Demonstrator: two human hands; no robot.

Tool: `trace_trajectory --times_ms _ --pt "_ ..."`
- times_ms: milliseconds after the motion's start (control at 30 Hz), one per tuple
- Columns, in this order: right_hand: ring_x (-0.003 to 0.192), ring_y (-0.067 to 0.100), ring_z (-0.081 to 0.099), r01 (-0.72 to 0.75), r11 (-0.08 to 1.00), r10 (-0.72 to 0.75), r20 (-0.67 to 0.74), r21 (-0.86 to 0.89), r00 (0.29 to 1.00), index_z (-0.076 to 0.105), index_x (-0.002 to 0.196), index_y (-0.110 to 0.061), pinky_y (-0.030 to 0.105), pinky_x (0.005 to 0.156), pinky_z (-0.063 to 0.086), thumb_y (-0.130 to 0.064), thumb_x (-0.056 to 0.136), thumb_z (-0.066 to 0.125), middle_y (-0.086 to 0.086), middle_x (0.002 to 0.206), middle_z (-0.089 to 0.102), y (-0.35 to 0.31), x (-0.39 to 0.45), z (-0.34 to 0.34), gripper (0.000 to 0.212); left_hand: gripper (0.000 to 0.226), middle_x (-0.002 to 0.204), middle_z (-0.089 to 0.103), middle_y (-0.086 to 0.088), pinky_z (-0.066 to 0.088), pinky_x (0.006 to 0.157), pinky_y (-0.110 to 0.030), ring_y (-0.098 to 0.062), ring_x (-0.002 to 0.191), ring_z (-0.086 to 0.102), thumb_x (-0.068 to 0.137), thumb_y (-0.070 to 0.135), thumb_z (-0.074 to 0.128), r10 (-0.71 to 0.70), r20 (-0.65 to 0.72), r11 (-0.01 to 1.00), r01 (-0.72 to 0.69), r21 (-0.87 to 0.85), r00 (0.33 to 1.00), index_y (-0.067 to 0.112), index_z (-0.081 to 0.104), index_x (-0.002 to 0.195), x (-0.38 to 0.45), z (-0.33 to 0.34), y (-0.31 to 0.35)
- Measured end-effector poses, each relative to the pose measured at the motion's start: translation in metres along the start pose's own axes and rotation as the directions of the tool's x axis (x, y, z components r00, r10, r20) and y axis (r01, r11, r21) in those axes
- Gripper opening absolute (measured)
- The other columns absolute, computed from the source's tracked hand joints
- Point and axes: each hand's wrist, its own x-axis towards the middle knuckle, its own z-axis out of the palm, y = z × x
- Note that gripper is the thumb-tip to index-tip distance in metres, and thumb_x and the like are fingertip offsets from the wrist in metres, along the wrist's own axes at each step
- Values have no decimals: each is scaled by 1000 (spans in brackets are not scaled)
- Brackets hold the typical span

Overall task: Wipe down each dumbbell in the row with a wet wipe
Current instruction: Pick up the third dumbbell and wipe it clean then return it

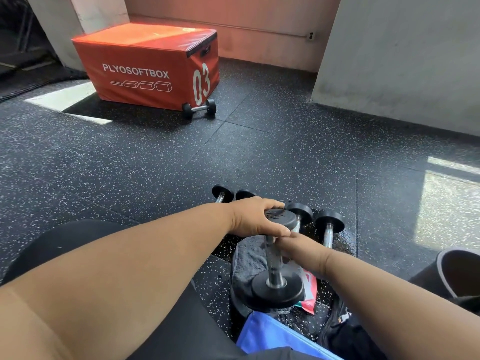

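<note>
The left hand [255, 216] lay over the top head of the dumbbell [275, 258], fingers curled round the disc's rim & holding it. The dumbbell stood tilted, near upright, lower head resting on a dark towel [246, 258] on the rubber floor [155, 162], toward the floor's near edge in front of the person. The right hand [302, 252] sat at the chrome handle, fingers bent round the bar; whether a wet wipe was between fingers & bar couldn't be told, none showed.

To do this step well, prob.: keep the top head pinned w/ the left hand so the weight doesn't tip or roll, run the right hand up & down the full bar while turning it, then cover both heads, incl. the rims & undersides, before setting it back.

The rest of the row [311, 219] lay just beyond on the floor; two more heads poked out past the left wrist, mostly hidden by hand & arm, so the count was unclear. One more dumbbell, the far dumbbell [199, 108], lay against the orange plyo box [145, 66], well apart. A red & white packet [310, 289] under the right wrist was mostly covered, poss. the wipes pack; label unreadable. A blue bag [272, 336] & a dark shoe-like item [457, 271] were cut off at the frame's bottom & right edges.
</note>
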Motion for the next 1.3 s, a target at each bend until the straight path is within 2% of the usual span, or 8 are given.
trace_trajectory --times_ms 100,267,367,467,600,833,1167,1300 --pt "92 16 74 22 997 -21 15 -75 1000 72 111 -27 38 93 59 -44 84 78 1 99 79 5 2 8 33 115 166 43 1 33 121 -32 -17 147 47 76 78 80 -11 -29 999 10 -45 1000 34 30 169 -1 3 -1" --pt "67 7 60 39 999 -42 -83 -36 996 63 83 -28 23 68 46 -31 94 75 -11 71 64 7 6 12 17 156 170 38 -5 48 115 -52 -34 144 53 47 112 57 -215 45 975 217 -50 976 34 3 171 -1 2 -8" --pt "67 8 58 33 999 -35 -114 -24 993 65 81 -27 28 69 48 -35 91 76 -12 67 63 1 3 14 17 163 142 59 -17 68 80 -50 -34 101 77 40 116 48 -353 155 930 365 -51 923 21 19 170 -6 -5 -13" --pt "67 6 59 27 999 -30 -138 -22 990 70 81 -29 29 70 49 -42 89 76 -14 68 66 1 4 15 16 160 148 58 -22 66 89 -52 -35 99 79 45 112 52 -443 309 888 459 24 841 8 33 164 -8 0 -18" --pt "74 8 64 62 997 -67 -131 -41 989 72 91 -31 34 76 57 -43 92 76 -13 78 75 3 3 15 13 110 146 59 -9 51 108 -40 -26 120 64 81 97 50 -314 227 941 334 -55 922 14 55 153 -5 24 -14" --pt "72 2 67 -1 1000 1 -43 -16 999 75 107 -35 22 68 54 -44 88 83 -13 87 77 2 0 -1 23 48 131 74 -12 41 78 -37 -23 96 57 104 56 62 -299 109 786 310 -536 948 18 71 133 28 63 -16" --pt "105 33 76 -341 901 356 -9 269 934 76 119 -16 52 104 54 -47 52 95 13 120 77 52 1 -69 76 28 75 64 -2 47 59 -32 -18 67 58 106 35 65 -319 130 736 332 -590 939 7 70 109 46 71 4" --pt "91 29 78 -343 824 411 -59 451 910 61 135 -3 45 88 60 -28 77 85 12 120 71 42 -16 -80 68 20 84 61 -8 52 70 -36 -20 68 57 107 15 59 -322 107 788 329 -520 941 14 63 88 54 68 6"
